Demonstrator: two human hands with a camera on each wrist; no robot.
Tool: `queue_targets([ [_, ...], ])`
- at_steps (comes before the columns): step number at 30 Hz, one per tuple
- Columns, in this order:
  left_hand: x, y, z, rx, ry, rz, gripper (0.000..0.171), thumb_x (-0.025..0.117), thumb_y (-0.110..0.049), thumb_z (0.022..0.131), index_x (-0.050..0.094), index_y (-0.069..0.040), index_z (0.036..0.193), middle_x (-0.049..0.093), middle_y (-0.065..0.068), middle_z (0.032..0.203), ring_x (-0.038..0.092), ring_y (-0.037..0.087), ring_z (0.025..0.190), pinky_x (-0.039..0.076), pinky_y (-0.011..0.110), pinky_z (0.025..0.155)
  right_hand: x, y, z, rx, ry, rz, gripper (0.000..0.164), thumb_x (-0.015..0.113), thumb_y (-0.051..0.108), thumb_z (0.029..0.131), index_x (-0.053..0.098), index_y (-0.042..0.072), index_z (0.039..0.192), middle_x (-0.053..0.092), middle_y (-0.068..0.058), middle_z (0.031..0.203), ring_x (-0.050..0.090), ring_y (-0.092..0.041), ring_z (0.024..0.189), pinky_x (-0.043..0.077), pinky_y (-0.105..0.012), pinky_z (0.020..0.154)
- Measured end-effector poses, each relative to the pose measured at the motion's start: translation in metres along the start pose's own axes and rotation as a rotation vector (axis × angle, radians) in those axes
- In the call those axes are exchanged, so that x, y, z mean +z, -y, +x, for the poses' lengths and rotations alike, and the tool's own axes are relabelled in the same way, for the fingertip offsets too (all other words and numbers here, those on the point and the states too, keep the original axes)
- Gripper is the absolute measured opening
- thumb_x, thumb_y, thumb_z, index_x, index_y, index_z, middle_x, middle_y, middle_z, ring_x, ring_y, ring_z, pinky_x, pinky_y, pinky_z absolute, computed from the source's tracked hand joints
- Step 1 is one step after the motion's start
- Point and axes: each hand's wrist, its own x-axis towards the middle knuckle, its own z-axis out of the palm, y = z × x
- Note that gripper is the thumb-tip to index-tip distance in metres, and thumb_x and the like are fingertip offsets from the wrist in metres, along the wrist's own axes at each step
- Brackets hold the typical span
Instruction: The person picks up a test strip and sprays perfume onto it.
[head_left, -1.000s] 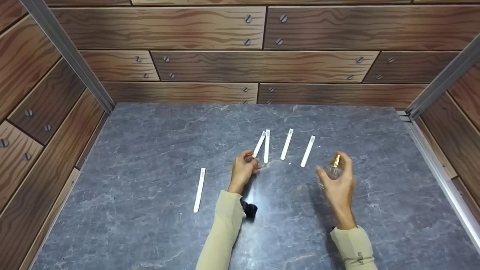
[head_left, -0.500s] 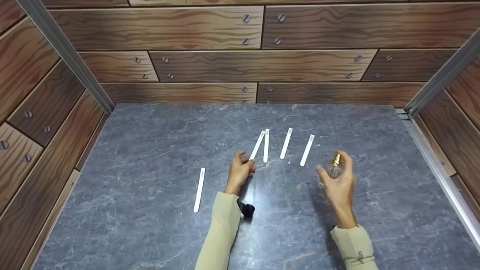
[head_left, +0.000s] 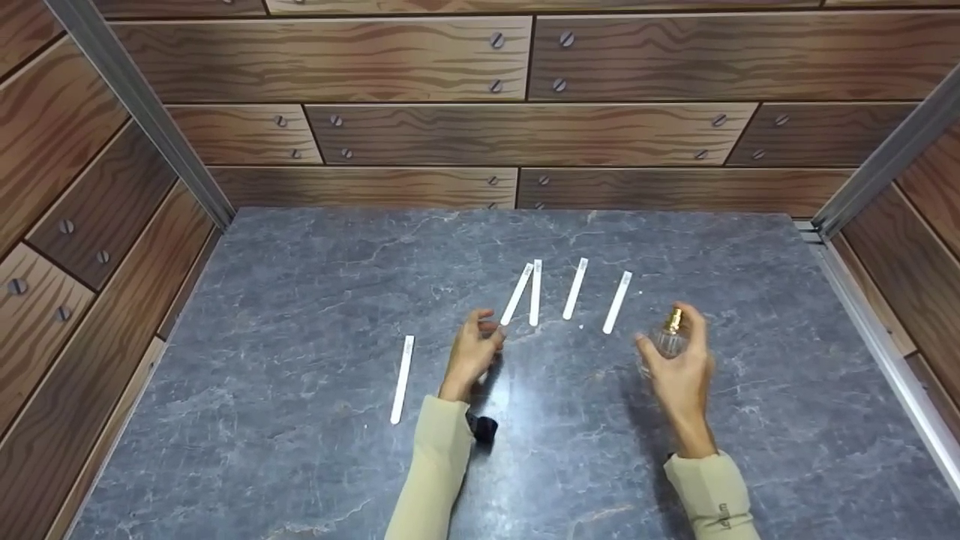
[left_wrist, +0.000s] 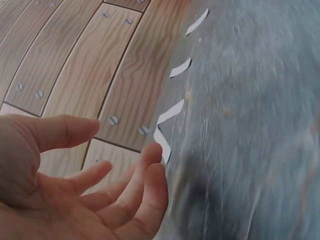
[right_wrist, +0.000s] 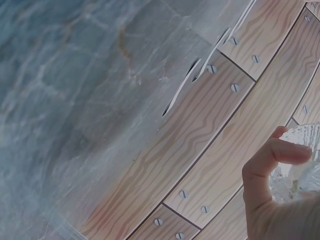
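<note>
My right hand (head_left: pixel 682 375) grips a clear glass perfume bottle (head_left: pixel 670 342) with a gold spray top, above the table's right side; its ribbed glass (right_wrist: pixel 300 167) also shows in the right wrist view. My left hand (head_left: pixel 472 351) holds nothing, its fingers spread and lightly bent. Just beyond its fingertips lies a slanted white paper strip (head_left: pixel 517 294), its far end close to a second strip (head_left: pixel 535 292). Two more strips, one in the middle (head_left: pixel 576 289) and one further right (head_left: pixel 618 302), lie apart. Another strip (head_left: pixel 402 380) lies left of my left hand.
The grey marble-patterned table (head_left: pixel 300 285) is bounded by wood-patterned walls (head_left: pixel 420 60) at the back and sides. Metal rails (head_left: pixel 892 352) run along the corners and right edge. A black wrist camera (head_left: pixel 484 429) sits on the left cuff.
The left hand has let go of the slanted strip and drawn back to the left and nearer. That strip has shifted slightly towards me. The right hand holds the bottle in the same place.
</note>
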Motion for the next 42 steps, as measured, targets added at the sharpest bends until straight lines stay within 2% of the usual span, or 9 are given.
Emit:
queue_targets([
  [5,-0.008,-0.001,-0.009,0.052,-0.007,0.061,0.043,0.06,-0.003,0.095,0.053,0.007,0.136,0.063,0.025,0.121,0.07,0.033,0.092,0.058,0.034,0.069,0.0,0.007,0.001,0.005,0.003,0.011,0.063,0.077,-0.01,0.082,0.05,-0.003,0.137,0.062,-0.032,0.119,0.056,0.008,0.066,0.048,-0.011,0.049],
  [10,-0.015,-0.001,-0.018,0.094,-0.01,0.105,0.04,0.06,-0.003,0.097,0.055,0.007,0.135,0.063,0.023,0.121,0.069,0.033,0.089,0.056,0.034,0.066,-0.002,0.031,-0.003,-0.037,-0.002,0.038,0.06,0.076,-0.014,0.08,0.051,-0.007,0.133,0.063,-0.033,0.11,0.056,0.009,0.065,0.048,-0.011,0.05],
  [14,-0.02,0.0,-0.022,0.14,-0.014,0.133,0.037,0.061,-0.003,0.097,0.057,0.007,0.132,0.064,0.025,0.12,0.07,0.035,0.088,0.058,0.035,0.066,-0.005,0.042,-0.005,-0.017,0.024,0.077,0.06,0.074,-0.014,0.081,0.048,-0.008,0.135,0.06,-0.035,0.11,0.057,0.008,0.063,0.05,-0.013,0.049],
  [19,-0.027,0.0,-0.029,0.17,-0.026,0.176,0.034,0.064,-0.003,0.097,0.061,0.006,0.129,0.066,0.025,0.117,0.07,0.033,0.088,0.058,0.034,0.065,-0.008,0.042,-0.007,0.0,0.034,0.084,0.06,0.074,-0.014,0.082,0.046,-0.01,0.134,0.059,-0.038,0.11,0.057,0.007,0.061,0.051,-0.015,0.048],
  [23,-0.034,0.0,-0.036,0.179,-0.056,0.201,0.032,0.065,-0.002,0.096,0.063,0.006,0.127,0.067,0.024,0.116,0.07,0.032,0.088,0.058,0.034,0.064,-0.008,0.044,-0.009,0.003,0.032,0.072,0.059,0.076,-0.013,0.081,0.048,-0.01,0.133,0.06,-0.035,0.11,0.058,0.007,0.06,0.052,-0.015,0.048],
  [28,-0.043,0.004,-0.04,0.192,-0.104,0.227,0.032,0.066,0.0,0.094,0.064,0.005,0.125,0.068,0.023,0.113,0.07,0.034,0.091,0.059,0.04,0.07,-0.009,0.044,-0.008,-0.005,0.015,0.061,0.058,0.076,-0.014,0.08,0.049,-0.011,0.131,0.06,-0.034,0.111,0.057,0.007,0.062,0.05,-0.013,0.05],
  [34,-0.05,0.01,-0.04,0.198,-0.106,0.236,0.033,0.066,0.002,0.092,0.063,0.008,0.124,0.068,0.024,0.111,0.07,0.038,0.094,0.058,0.047,0.08,-0.011,0.043,-0.007,-0.026,0.002,0.066,0.057,0.075,-0.014,0.081,0.049,-0.011,0.132,0.06,-0.032,0.11,0.056,0.007,0.061,0.049,-0.011,0.05],
  [39,-0.059,0.015,-0.045,0.199,-0.126,0.227,0.035,0.066,0.005,0.09,0.063,0.009,0.124,0.068,0.026,0.111,0.07,0.039,0.094,0.058,0.048,0.081,-0.009,0.04,-0.008,0.001,0.018,0.1,0.059,0.074,-0.015,0.082,0.047,-0.011,0.134,0.058,-0.033,0.112,0.058,0.006,0.06,0.051,-0.014,0.049],
  [42,-0.065,0.018,-0.048,0.193,-0.145,0.235,0.035,0.067,0.008,0.089,0.063,0.009,0.123,0.067,0.026,0.11,0.07,0.04,0.094,0.058,0.047,0.08,-0.007,0.03,-0.009,0.005,0.014,0.074,0.06,0.076,-0.013,0.08,0.049,-0.01,0.134,0.06,-0.033,0.113,0.058,0.006,0.065,0.051,-0.013,0.051],
])
